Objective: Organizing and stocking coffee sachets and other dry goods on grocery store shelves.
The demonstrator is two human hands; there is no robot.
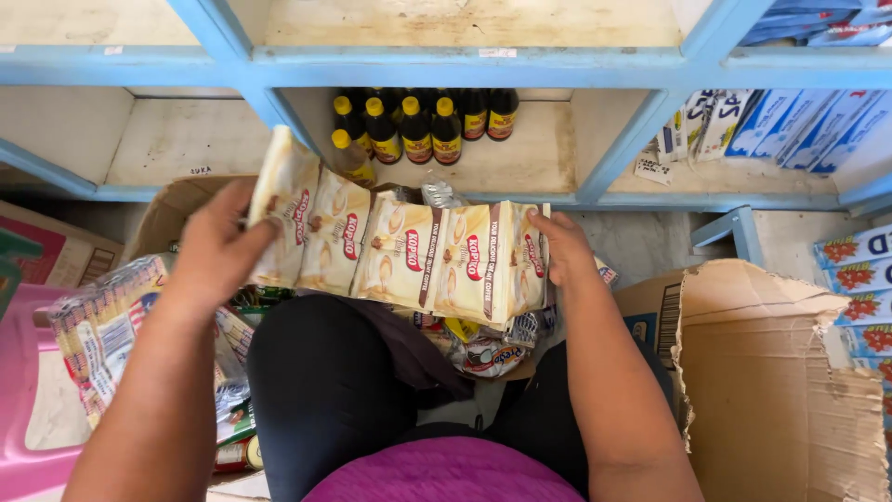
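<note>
Two bare hands stretch a connected strip of cream-coloured foil coffee sachets (400, 256) across the person's lap, just in front of the shelf unit. The left hand (218, 246) is clenched around the strip's left end, where the outermost sachet folds upward past the fingers; the right hand (560, 246) pinches the right end, thumb on the front face and fingers behind. Between the two grips the sachets hang in a shallow sag, faces turned up toward the camera.

Directly below the strip, an open brown cardboard box (172, 209) sits on the floor, filled with a jumble of small packets and sachets (483, 349) that show past the person's black-clad knees. A clear plastic bundle of striped packets (98, 325) leans at the box's left side, over a pink plastic stool (19, 372).

Beyond the hands, the blue-painted wooden shelf unit (465, 65) holds a cluster of dark glass bottles with yellow caps (418, 125) in its middle compartment. The compartment to the right contains blue and white cartons (790, 125) standing on edge. At the right, a torn brown cardboard box (771, 372) stands open, its contents hidden.
</note>
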